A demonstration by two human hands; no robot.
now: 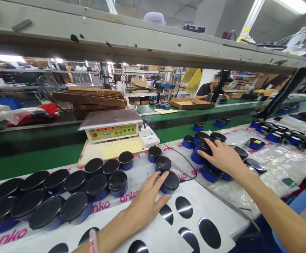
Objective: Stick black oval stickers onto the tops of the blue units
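Note:
Many round blue units with glossy black tops (75, 207) stand in rows on the plastic-covered bench at the left. My left hand (149, 198) has its fingers spread, the fingertips at the near edge of one black-topped unit (170, 181) in the middle. Over the cluster at the right, my right hand (220, 154) reaches with spread fingers to a black-topped unit (204, 147), its fingers touching the top and side. White sheets with flat black discs (184, 207) lie below my left hand.
A control box with lit buttons (113, 128) sits behind the units, with a black cable (178, 153) running from it across the bench. A shelf beam (142, 42) crosses above. Further units (274, 135) stand at the right; a person (211, 89) sits beyond the green belt.

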